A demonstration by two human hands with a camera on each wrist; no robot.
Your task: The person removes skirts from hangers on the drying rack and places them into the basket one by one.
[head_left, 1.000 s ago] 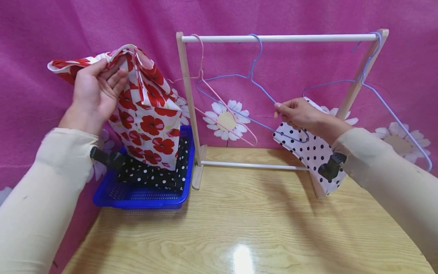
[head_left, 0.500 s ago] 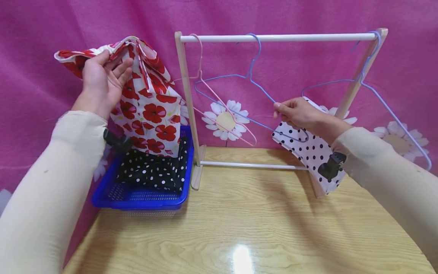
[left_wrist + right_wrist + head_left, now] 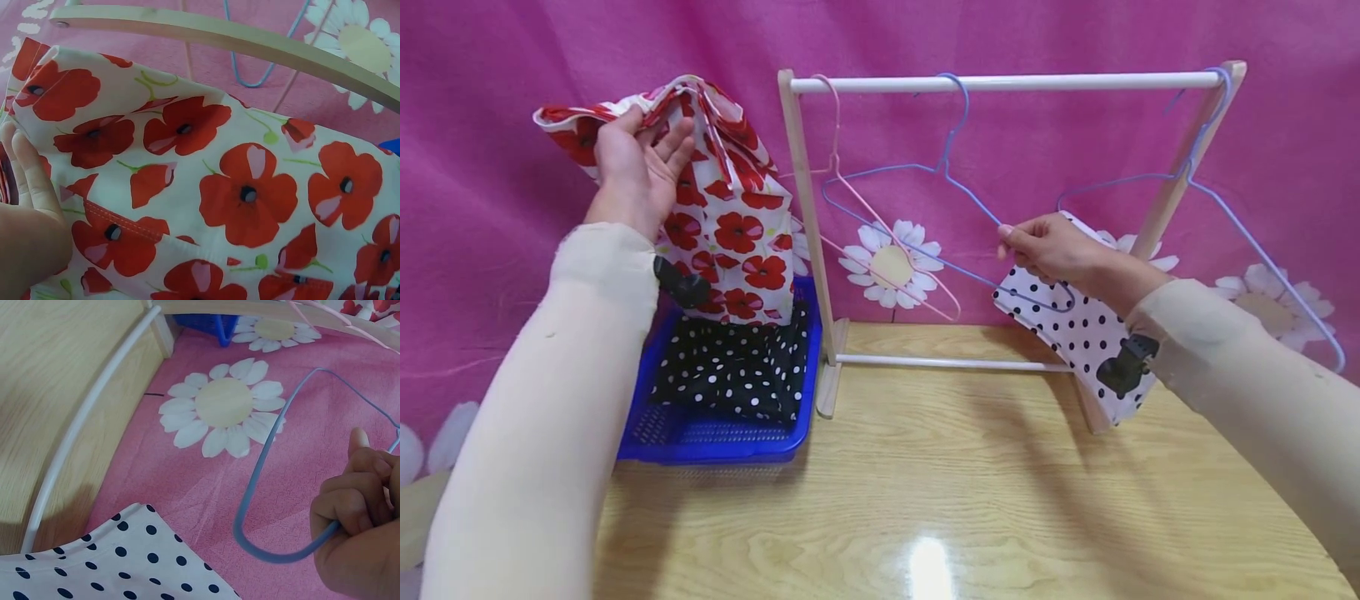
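At upper left in the head view, my left hand (image 3: 642, 171) holds a white cloth with red poppies (image 3: 737, 233) by its gathered top edge. The cloth hangs down over a blue basket (image 3: 718, 452), and its print fills most of the left wrist view. With my right hand (image 3: 1052, 248) I grip the right arm of a blue clothes hanger (image 3: 967, 193), which hangs by its hook from the rack's white rail (image 3: 880, 85). The right wrist view shows the fingers curled round the hanger wire (image 3: 255, 481).
Black cloth with white dots (image 3: 730, 371) lies in the basket. A pink hanger (image 3: 880, 214) hangs left on the rack, and another blue hanger (image 3: 1262, 242) at its right end. White dotted cloth (image 3: 1082, 333) hangs behind my right hand. A wooden table (image 3: 970, 467) lies below.
My left hand has moved right and slightly up with the poppy cloth, whose lower edge now hangs higher over the basket. My right hand has kept its grip on the blue hanger.
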